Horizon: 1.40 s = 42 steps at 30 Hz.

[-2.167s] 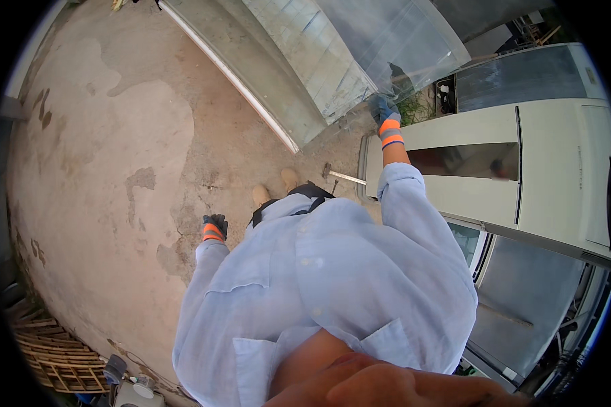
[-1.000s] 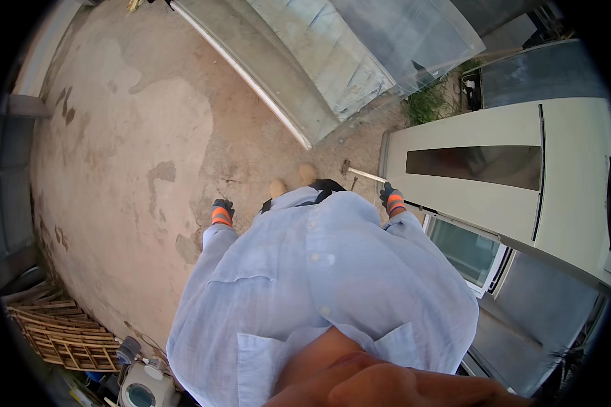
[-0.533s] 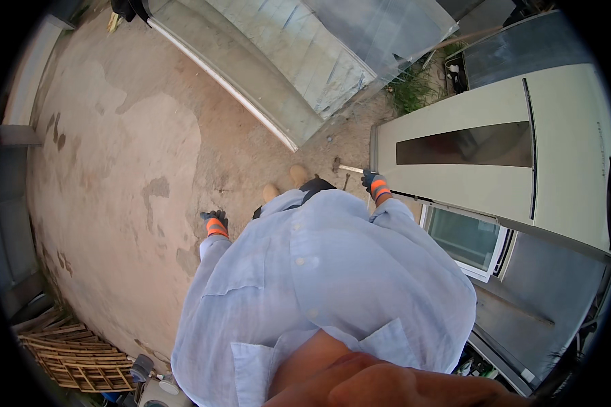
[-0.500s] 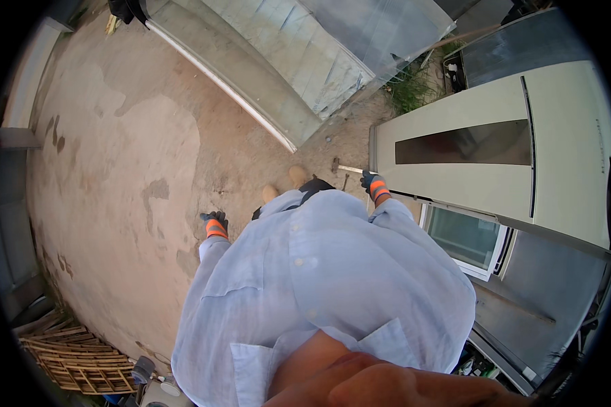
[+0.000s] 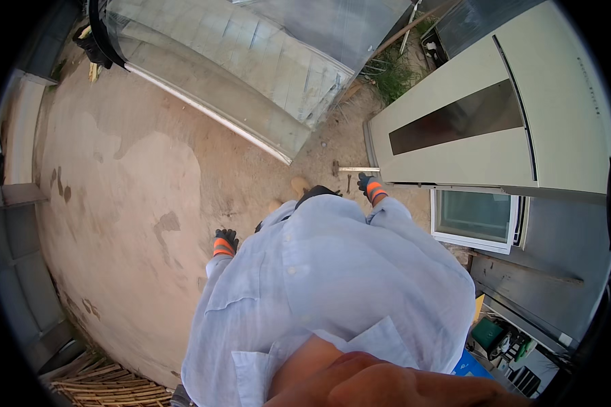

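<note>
My left hand (image 5: pixel 226 241), in a dark glove with an orange and grey cuff, hangs beside my body over the bare ground. Its fingers are apart, and it holds nothing. Gloved the same way, my right hand (image 5: pixel 371 188) hangs near the lower corner of a large cream cabinet (image 5: pixel 455 163) with a dark panel. Nothing shows in its loosely spread fingers. Just beyond them a hammer (image 5: pixel 357 169) with a pale handle lies, its head pointing left and its handle end by the cabinet. A small dark tool (image 5: pixel 349 184) lies nearby; its kind is unclear.
Large glass panes (image 5: pixel 251 74) with a white-edged strip stand ahead. A white-framed window (image 5: pixel 474 217) is right of me, below the cabinet. Grass (image 5: pixel 392 76) grows between glass and cabinet. A woven slatted basket-like thing (image 5: pixel 112 386) sits at lower left.
My view has shifted and turned slightly. My right hand no longer overlaps the hammer's handle end, which now shows whole. My left hand has moved a little right and nearer my body.
</note>
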Each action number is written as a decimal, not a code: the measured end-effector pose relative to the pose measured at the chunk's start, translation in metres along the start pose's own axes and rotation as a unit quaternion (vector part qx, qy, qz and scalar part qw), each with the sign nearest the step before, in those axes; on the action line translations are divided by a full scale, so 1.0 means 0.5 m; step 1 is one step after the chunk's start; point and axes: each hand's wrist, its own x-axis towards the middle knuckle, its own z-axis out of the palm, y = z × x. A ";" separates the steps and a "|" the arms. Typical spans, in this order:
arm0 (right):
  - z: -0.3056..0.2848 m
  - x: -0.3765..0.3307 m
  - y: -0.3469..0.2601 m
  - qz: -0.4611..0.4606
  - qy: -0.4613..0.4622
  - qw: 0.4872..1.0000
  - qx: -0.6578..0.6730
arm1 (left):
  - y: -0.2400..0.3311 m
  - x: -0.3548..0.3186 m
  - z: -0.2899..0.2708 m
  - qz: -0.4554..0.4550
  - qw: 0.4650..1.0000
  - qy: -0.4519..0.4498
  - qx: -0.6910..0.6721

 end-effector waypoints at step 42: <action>0.046 -0.150 -0.193 -0.064 0.078 0.990 0.102 | -0.015 0.023 0.002 -0.002 0.998 0.017 0.059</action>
